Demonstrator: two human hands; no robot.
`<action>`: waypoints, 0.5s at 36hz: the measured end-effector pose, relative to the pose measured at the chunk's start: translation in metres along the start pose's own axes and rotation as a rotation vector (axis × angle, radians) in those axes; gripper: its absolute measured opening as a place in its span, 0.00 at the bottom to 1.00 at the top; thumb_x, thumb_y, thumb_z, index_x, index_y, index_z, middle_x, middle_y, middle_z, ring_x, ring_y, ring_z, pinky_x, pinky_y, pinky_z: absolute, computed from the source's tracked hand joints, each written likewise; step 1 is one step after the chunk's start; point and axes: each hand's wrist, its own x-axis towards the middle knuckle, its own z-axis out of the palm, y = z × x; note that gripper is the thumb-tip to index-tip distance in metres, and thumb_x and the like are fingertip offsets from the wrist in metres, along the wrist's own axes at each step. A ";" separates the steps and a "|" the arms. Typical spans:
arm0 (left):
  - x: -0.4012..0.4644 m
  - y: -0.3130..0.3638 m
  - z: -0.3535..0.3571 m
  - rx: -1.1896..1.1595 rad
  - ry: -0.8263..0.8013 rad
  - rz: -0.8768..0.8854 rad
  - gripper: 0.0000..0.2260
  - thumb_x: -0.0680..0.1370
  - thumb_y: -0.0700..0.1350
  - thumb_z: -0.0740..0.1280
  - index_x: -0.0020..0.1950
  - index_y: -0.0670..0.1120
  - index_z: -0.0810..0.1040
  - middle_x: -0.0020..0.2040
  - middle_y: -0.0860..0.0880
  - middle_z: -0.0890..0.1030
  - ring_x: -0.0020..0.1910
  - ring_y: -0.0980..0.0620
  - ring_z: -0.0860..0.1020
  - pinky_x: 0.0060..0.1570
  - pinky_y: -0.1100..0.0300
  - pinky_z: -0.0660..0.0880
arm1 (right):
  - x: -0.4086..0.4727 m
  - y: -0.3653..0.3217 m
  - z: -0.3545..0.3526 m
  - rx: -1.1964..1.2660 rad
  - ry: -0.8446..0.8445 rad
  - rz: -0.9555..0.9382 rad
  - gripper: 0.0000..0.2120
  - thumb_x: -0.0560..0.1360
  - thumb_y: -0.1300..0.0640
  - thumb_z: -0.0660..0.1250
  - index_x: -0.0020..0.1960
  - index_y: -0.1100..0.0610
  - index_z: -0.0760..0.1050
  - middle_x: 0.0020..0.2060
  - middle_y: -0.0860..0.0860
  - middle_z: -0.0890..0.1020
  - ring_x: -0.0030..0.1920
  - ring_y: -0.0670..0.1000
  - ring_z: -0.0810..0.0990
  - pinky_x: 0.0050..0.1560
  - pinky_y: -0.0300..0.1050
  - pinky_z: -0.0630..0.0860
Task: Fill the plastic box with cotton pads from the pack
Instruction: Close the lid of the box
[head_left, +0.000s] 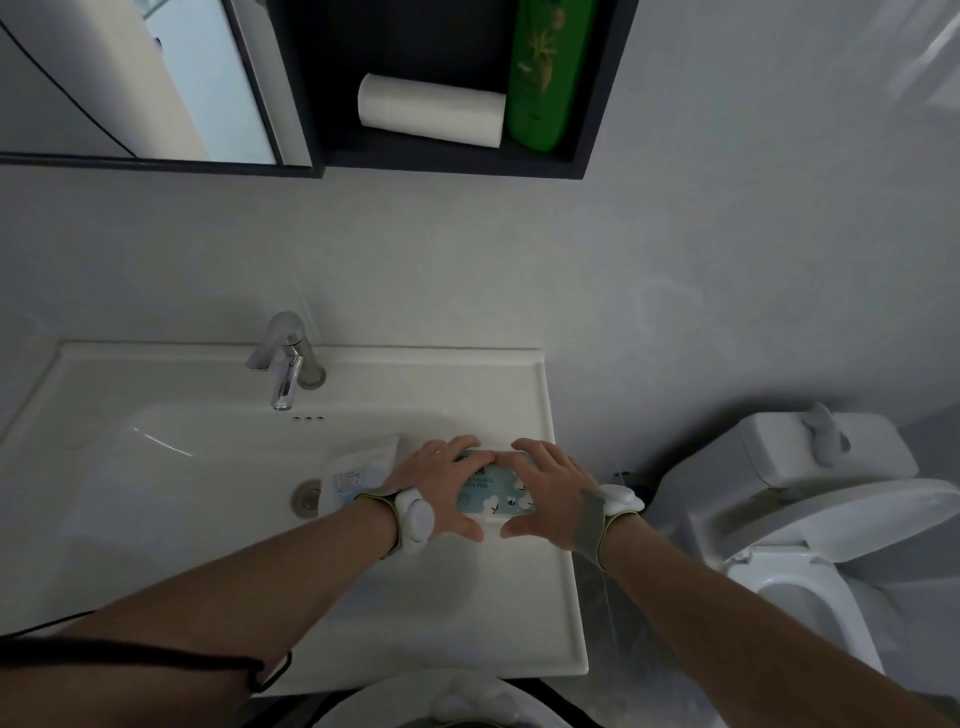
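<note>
Both hands close on the pack of cotton pads (496, 491), which rests on the right-hand ledge of the sink (540, 395), near its right edge. The left hand (447, 480) wraps the pack's left end, and the right hand (550, 491) clasps its right end, fingers over the far side and thumbs at the near side. Whether the pack is already open cannot be told. A second flat packet (358, 467) lies just left of the left hand, partly over the basin. No plastic box shows clearly; it may sit hidden beneath the hands. No pad is visibly out, so the task looks barely begun: opening, transferring and filling remain.
</note>
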 end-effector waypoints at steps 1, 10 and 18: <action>-0.001 0.000 0.000 -0.014 0.000 0.001 0.47 0.62 0.70 0.73 0.76 0.61 0.57 0.77 0.57 0.56 0.70 0.45 0.65 0.67 0.51 0.68 | 0.000 -0.001 -0.001 0.002 -0.001 -0.001 0.44 0.61 0.32 0.72 0.72 0.40 0.58 0.72 0.45 0.61 0.72 0.51 0.60 0.70 0.52 0.65; -0.007 0.002 -0.006 0.008 -0.022 -0.020 0.49 0.63 0.68 0.73 0.77 0.65 0.50 0.79 0.57 0.45 0.67 0.47 0.72 0.59 0.55 0.74 | -0.011 -0.002 -0.001 -0.203 -0.058 0.010 0.52 0.61 0.29 0.69 0.75 0.41 0.45 0.76 0.51 0.52 0.76 0.59 0.53 0.72 0.59 0.61; -0.007 -0.001 -0.007 0.044 -0.041 -0.040 0.49 0.65 0.61 0.73 0.79 0.62 0.48 0.77 0.53 0.49 0.63 0.46 0.74 0.54 0.55 0.76 | -0.014 -0.004 -0.001 -0.144 -0.070 0.109 0.45 0.65 0.42 0.72 0.73 0.40 0.47 0.73 0.52 0.53 0.59 0.60 0.74 0.55 0.53 0.75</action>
